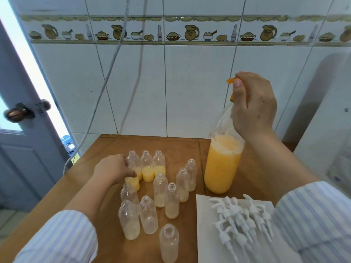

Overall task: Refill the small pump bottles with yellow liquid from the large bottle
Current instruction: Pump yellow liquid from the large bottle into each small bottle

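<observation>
A large clear bottle, over half full of yellow liquid, stands upright on the wooden table. My right hand grips its neck and orange cap from above. My left hand holds a small clear bottle partly filled with yellow liquid at the left of the group. Beside it stand three more partly filled small bottles. Several other open small bottles, holding only pale residue, stand nearer me.
A white paper sheet at the front right carries several white pump heads. A tiled wall rises behind the table. A door with a round knob is at the left, and cables hang down by the table's left edge.
</observation>
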